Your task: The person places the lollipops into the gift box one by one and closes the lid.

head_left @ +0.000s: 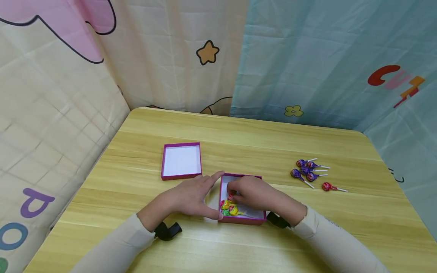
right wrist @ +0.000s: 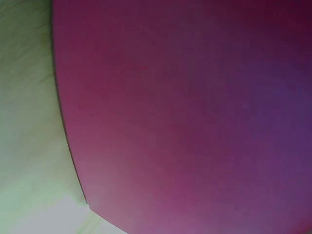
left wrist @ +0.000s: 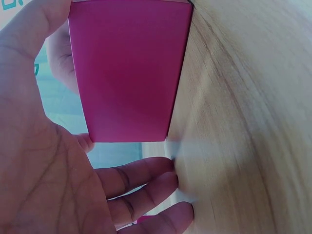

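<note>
My left hand spans the left side of a magenta box, thumb and index fingertip touching its two left corners. In the left wrist view, that side wall lies next to the palm, with the other fingers extended towards the table. My right hand reaches into the box with curled fingers and pinches a red lollipop, whose stick is hidden. Beside it in the box lie yellow lollipops and a green lollipop. The right wrist view shows mostly the box's magenta wall, blurred and close.
A second magenta tray with a white inside, like a lid, lies behind my left hand. To the right are several purple lollipops in a cluster and one red lollipop. Printed curtains hang behind the wooden table.
</note>
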### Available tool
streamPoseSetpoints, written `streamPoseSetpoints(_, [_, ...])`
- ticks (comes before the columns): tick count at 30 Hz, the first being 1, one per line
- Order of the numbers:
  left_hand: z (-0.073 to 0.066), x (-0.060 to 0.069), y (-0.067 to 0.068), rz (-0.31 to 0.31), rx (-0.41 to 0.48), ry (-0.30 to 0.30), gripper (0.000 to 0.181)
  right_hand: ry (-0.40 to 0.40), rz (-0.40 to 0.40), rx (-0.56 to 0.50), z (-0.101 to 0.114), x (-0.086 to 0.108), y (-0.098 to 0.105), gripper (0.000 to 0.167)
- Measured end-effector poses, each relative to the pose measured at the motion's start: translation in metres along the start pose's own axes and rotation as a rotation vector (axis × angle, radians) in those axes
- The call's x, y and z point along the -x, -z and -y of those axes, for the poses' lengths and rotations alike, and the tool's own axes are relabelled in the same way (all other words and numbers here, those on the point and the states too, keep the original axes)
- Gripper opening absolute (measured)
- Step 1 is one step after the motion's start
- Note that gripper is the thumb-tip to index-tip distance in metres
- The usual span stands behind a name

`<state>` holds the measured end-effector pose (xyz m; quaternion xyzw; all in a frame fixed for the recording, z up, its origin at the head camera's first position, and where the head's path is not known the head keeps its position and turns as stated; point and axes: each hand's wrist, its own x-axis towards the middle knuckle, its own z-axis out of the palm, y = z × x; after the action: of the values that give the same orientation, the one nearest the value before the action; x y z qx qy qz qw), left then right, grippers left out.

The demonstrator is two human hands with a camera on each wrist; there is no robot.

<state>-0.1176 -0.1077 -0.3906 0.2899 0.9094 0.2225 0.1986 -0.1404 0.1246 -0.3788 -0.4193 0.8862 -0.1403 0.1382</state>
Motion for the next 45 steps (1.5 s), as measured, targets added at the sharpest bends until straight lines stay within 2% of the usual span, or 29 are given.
streamPoseSetpoints(23, [-0.0006,0.0003,-0.0002,-0.006,-0.007,-0.002,0.114,0.025,0.027,0.005,-0.0003,0.0002,0.0022,0.015])
streamPoseSetpoints(36, [-0.0001,-0.0003,0.0,-0.002,-0.012,0.004,0.115,0.01,0.037,0.035,-0.0003,-0.0009,0.0022,0.014])
streamPoseSetpoints(45, [-0.0002,-0.0004,-0.0001,-0.004,-0.021,0.006,0.115,-0.02,0.076,0.026,0.0008,-0.0021,0.0006,0.011])
